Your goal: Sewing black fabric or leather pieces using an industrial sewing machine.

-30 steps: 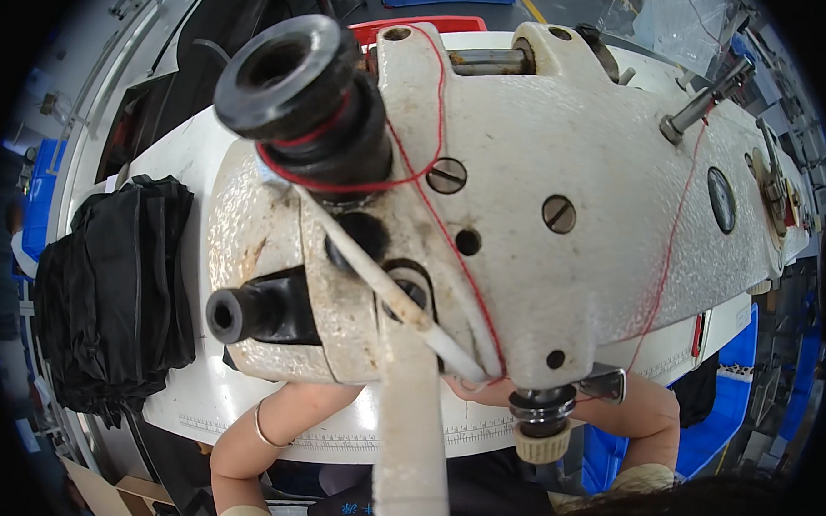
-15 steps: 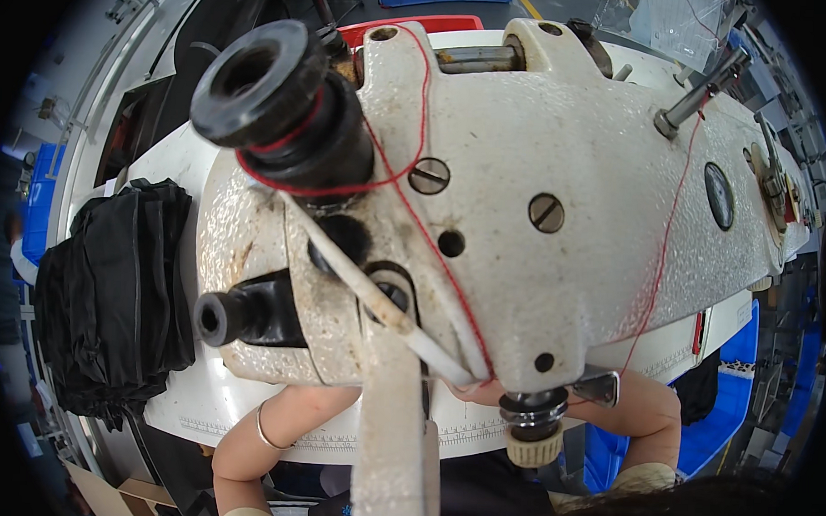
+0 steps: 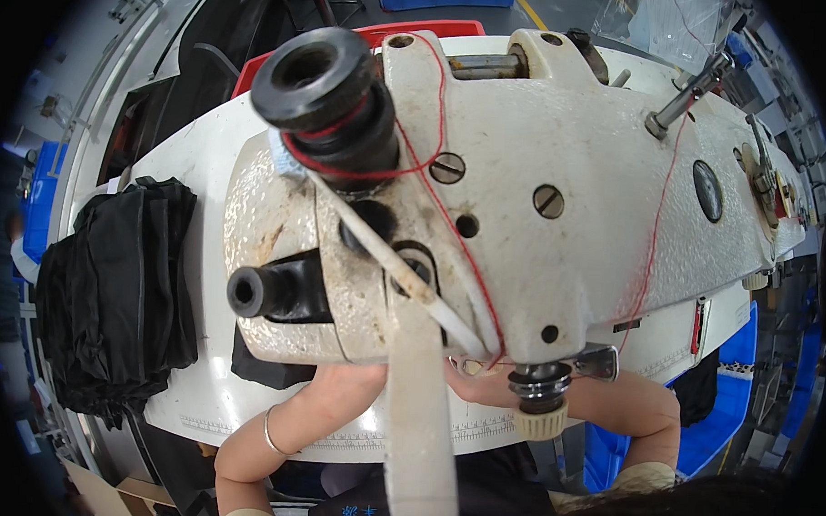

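A white sewing machine head (image 3: 562, 145) fills the middle of the view and covers most of both hands. Red thread (image 3: 442, 91) loops around its black knob (image 3: 314, 82) and runs down over the front. My left hand (image 3: 352, 383), below a bracelet (image 3: 269, 432) on the forearm, reaches under the machine; its fingers are hidden. A piece of black fabric (image 3: 268, 367) shows beside that hand; whether it is gripped cannot be seen. My right hand (image 3: 483, 385) comes in from the other side, behind the tension discs (image 3: 538, 390), with its fingers also out of sight.
A stack of folded black fabric (image 3: 116, 293) lies at the left of the white table (image 3: 207, 160). Along the table's near edge runs a ruler scale (image 3: 234, 425). Blue bins (image 3: 730, 415) stand at the right, and a red tray (image 3: 246, 77) sits behind the machine.
The machine head appears shifted rightward in view against the table. Black fabric has come into sight left of the machine, next to my left hand, which shows a little more.
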A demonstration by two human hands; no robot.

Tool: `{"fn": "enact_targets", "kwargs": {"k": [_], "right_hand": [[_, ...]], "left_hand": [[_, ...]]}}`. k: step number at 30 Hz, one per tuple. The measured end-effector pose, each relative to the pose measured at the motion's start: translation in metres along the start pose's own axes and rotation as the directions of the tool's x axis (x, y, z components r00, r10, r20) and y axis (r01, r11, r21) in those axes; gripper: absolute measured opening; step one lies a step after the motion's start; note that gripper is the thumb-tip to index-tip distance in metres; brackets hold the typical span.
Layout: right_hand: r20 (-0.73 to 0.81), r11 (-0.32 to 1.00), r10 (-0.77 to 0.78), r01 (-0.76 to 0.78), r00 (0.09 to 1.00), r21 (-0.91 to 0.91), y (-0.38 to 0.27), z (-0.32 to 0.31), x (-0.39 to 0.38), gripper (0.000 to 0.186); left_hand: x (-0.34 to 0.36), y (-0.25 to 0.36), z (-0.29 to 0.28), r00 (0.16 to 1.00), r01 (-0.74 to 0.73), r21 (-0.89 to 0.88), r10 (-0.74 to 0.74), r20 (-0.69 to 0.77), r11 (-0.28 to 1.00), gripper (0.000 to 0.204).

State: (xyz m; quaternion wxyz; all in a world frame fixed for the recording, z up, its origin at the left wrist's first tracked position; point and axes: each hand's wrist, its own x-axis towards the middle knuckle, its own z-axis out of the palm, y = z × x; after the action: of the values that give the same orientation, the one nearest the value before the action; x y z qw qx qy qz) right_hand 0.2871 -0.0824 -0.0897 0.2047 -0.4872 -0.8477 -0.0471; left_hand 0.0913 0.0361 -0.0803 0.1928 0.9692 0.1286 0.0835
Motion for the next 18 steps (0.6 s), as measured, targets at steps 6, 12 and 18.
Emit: {"fn": "enact_targets", "kwargs": {"k": [6, 12, 18], "right_hand": [[0.074, 1.000, -0.005, 0.004, 0.997, 0.012, 0.001, -0.006, 0.003, 0.008], [-0.055, 0.999, 0.028, -0.026, 0.998, 0.032, -0.001, -0.007, 0.004, 0.011], [0.043, 0.999, -0.039, 0.040, 0.998, -0.026, -0.004, -0.009, 0.002, 0.012]], "left_hand": [[0.010, 0.015, -0.009, 0.971, 0.094, -0.117, -0.117, -0.207, 0.989, 0.035], [0.006, 0.012, -0.003, 0.960, 0.062, -0.133, -0.096, -0.263, 0.989, 0.036], [0.002, 0.012, -0.003, 0.984, 0.042, 0.032, -0.036, -0.174, 0.999, 0.039]]}}
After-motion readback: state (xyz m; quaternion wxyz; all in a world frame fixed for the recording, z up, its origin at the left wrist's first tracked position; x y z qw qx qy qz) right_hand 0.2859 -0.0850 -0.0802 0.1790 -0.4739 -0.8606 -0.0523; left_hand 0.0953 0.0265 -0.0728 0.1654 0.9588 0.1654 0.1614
